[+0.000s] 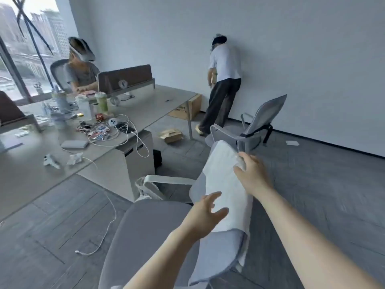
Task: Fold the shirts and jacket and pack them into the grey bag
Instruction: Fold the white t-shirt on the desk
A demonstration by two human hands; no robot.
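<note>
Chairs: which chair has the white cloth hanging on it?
The nearest grey chair, right under both hands; white cloth drapes over its backrest. The other chair, near the wall, is bare.

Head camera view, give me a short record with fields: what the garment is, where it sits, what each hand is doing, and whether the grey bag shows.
garment: white garment, hanging over the chair back
support: grey office chair, nearest the camera
right hand: right hand gripping the garment's upper edge
left hand: left hand open with fingers spread, at the garment's lower part; contact unclear
grey bag: not visible in this view
surroundings: cluttered desk to the left, second chair behind
</note>
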